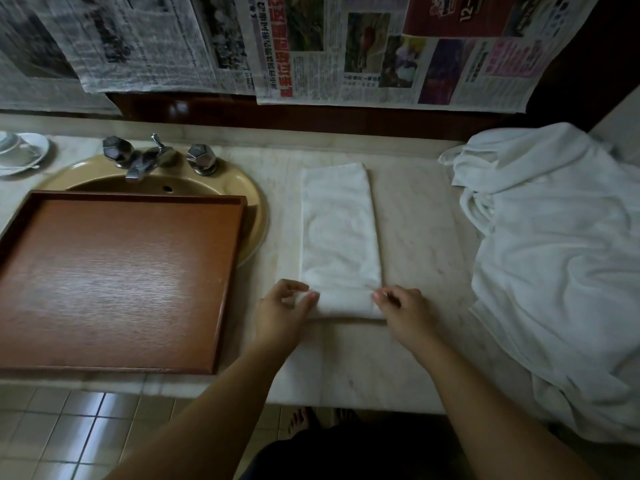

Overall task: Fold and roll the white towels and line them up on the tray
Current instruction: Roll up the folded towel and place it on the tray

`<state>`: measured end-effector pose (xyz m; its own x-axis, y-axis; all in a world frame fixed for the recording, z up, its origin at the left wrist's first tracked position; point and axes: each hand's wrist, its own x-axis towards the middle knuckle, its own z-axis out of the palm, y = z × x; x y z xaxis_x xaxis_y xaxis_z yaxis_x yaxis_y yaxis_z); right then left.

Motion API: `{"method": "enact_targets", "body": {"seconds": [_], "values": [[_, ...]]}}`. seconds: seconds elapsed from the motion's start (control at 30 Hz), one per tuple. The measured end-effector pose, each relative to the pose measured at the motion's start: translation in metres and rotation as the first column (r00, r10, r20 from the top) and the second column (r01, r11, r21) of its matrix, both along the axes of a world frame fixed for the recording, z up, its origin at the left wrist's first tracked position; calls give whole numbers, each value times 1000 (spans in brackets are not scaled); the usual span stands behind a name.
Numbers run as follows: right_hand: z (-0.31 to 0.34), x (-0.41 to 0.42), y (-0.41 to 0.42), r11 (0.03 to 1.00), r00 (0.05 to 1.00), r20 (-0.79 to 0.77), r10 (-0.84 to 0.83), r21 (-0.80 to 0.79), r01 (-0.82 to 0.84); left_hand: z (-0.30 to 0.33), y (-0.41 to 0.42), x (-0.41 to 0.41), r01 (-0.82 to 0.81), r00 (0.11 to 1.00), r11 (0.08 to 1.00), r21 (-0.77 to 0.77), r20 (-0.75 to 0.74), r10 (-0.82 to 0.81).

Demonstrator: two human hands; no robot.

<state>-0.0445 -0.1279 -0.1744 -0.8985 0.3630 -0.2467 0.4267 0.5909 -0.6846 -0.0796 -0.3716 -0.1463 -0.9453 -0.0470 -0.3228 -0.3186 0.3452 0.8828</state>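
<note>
A white towel (339,230), folded into a long narrow strip, lies on the marble counter and runs away from me. Its near end is curled into a small roll. My left hand (284,310) pinches the left end of that roll, and my right hand (403,311) pinches the right end. The brown wooden tray (114,368) sits to the left, partly over the sink, with nothing on it. A heap of loose white towels (554,254) lies on the right of the counter.
A tan sink (256,202) with a chrome tap (149,159) lies behind the tray. A white cup and saucer (19,152) stand at the far left. Newspaper sheets (346,46) hang on the wall behind. The counter's front edge (346,400) drops to a tiled floor.
</note>
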Motion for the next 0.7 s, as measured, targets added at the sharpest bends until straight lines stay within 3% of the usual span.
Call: {"method": "enact_targets", "body": {"seconds": [0.07,0.1,0.17,0.23,0.4,0.57,0.63,0.7], "values": [[2,-6,-1,998,995,-82,-64,-20,62,0,5,-9,13,998,992,-127,-51,-20],[3,-4,-2,998,986,-167,-15,57,25,0,6,-12,56,983,954,-294,-150,-104],[7,8,-4,953,912,-357,202,287,-99,-7,5,-14,77,830,804,-590,-410,-380],[7,22,-3,896,828,-428,363,405,-184,-13,-4,-11,111,649,734,-670,-511,-564],[-8,52,10,839,802,-388,455,489,-240,-26,-37,5,257,504,604,-754,-429,-749],[-16,52,7,927,862,-377,339,290,-238,-30,-37,4,328,578,641,-694,-389,-717],[-12,42,5,972,901,-366,235,110,-209,-24,-29,1,348,676,696,-628,-346,-651],[-5,30,4,985,938,-316,145,-49,-168,-16,-20,-4,364,825,804,-470,-238,-513]]}}
